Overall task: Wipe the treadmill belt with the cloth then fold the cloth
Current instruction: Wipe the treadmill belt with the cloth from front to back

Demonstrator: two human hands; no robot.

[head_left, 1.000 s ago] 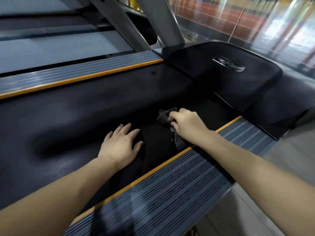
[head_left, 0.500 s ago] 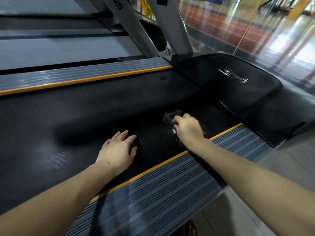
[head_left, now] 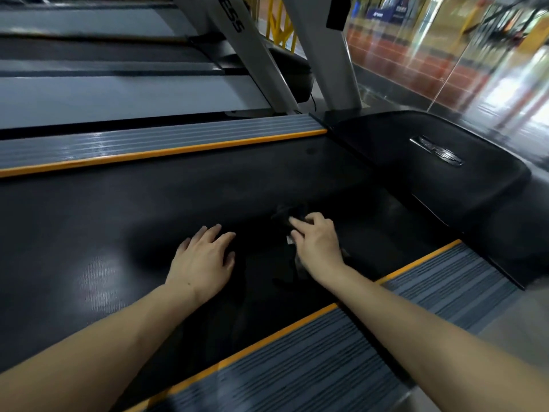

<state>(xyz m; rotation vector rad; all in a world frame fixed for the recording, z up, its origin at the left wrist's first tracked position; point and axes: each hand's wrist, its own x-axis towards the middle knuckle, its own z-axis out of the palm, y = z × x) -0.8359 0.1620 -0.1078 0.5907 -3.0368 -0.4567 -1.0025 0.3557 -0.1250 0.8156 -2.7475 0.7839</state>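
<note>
Two bare hands on a treadmill belt, a dark cloth under the right one.

The left hand lies flat, palm down, fingers straight and slightly spread, pressing on the treadmill belt with nothing in its grip. Just beside it at three o'clock, the right hand has its fingers curled down onto the cloth; its grip looks closed on the fabric, though the dark cloth against the dark belt makes the hold hard to read. The cloth is bunched and crumpled, poking out past the fingertips toward twelve o'clock. The belt is matte black with a fine texture. Ribbed grey side rails edged in orange run along both sides, a glossy black motor cover sits at two o'clock, and pale metal uprights rise at twelve before a glass wall.
</note>
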